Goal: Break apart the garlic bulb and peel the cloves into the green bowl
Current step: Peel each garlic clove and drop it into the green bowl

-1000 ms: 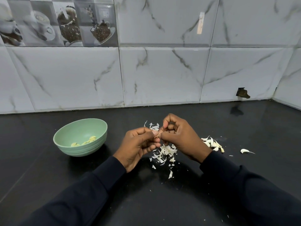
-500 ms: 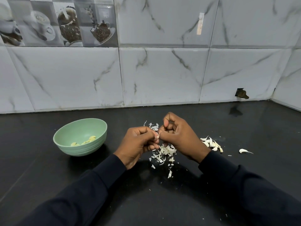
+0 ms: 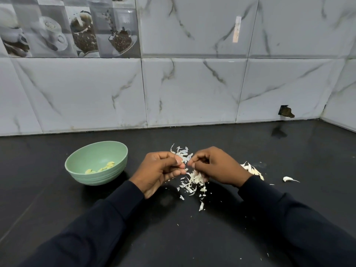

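Parted slightly since half a second ago: left hand (image 3: 159, 170) and right hand (image 3: 217, 166), now with a thin gap between the fingertips, low over the black bench (image 3: 38, 180). Left fingers (image 3: 173, 171) curled tight, thumb against forefinger; right fingers (image 3: 200, 160) bunched and curled; cannot tell what either holds. Left of the hands and apart from them, green bowl (image 3: 96, 178), upright, with a few peeled cloves (image 3: 104, 167) inside. Under and behind the fingertips, scattered heap of peel (image 3: 192, 182). Just behind the right wrist, small cluster of unpeeled cloves (image 3: 252, 170); further right, alone on the bench, single clove (image 3: 288, 178).
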